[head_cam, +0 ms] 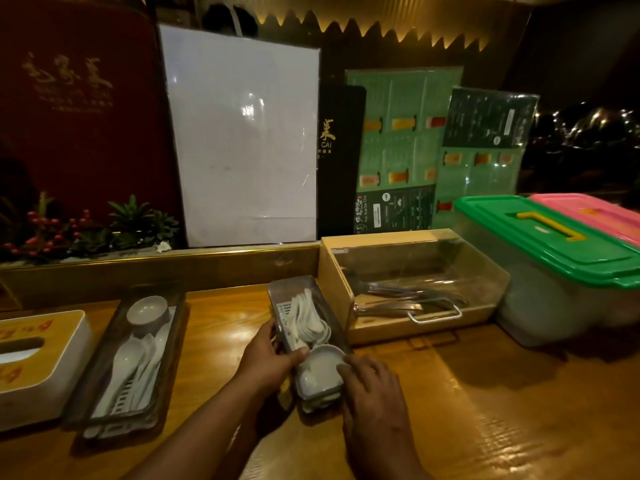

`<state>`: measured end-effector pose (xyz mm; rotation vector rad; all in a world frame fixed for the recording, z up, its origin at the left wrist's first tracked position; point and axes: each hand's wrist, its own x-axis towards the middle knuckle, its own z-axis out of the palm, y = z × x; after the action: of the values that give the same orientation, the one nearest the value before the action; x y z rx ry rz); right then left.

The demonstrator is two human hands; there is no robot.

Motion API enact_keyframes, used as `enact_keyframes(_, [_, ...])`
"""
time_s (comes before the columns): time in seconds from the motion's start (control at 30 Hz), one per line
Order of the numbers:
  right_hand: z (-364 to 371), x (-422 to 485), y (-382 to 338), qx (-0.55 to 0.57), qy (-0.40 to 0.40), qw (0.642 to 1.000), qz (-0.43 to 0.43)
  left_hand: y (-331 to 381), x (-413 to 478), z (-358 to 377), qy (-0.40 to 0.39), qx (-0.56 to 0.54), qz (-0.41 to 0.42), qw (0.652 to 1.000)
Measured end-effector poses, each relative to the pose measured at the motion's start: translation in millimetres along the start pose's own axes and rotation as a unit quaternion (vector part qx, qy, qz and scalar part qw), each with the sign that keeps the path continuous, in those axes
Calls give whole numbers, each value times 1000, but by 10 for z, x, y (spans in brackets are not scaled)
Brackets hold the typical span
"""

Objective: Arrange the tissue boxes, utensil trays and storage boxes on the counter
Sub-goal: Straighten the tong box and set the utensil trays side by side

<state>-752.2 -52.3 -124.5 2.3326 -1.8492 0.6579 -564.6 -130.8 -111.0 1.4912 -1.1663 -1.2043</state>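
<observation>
Your two hands meet on one of the two utensil trays: your left hand [268,358] curls around the middle tray's [304,337] left edge, thumb over the rim, and your right hand [372,386] lies half-open against its near right corner, fingertips touching the small white bowl [322,370] inside. That narrow, clear-walled tray sits angled on the glossy wooden counter [485,410], with a cluster of white spoons [308,320] behind the bowl. The second tray [128,362], to its left, holds another white bowl and more white spoons. At the far left stands one cream tissue box [38,365]. Just right of your tray is a wooden cutlery box [408,289] with a clear lid, metal utensils inside, seemingly. Farther right, two lidded storage boxes touch: green [554,258] and pink [595,213].
</observation>
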Motion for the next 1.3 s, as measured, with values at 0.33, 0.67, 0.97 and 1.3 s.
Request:
enact_keyframes(0.33, [96,268,-18,-8,-9,1000,-6,125,373,64,-26,-29,-48,998])
enact_keyframes(0.67, [233,554,-70,15,-28,999,24,129,562,179,71,-21,-31,997])
enact_keyframes(0.97, [314,609,-57,17,-31,999,34,118,599,159,84,13,-21,996])
enact_keyframes(1.3, [68,540,-730,94,-19,995,-15,251,-55,-707,101,223,107,964])
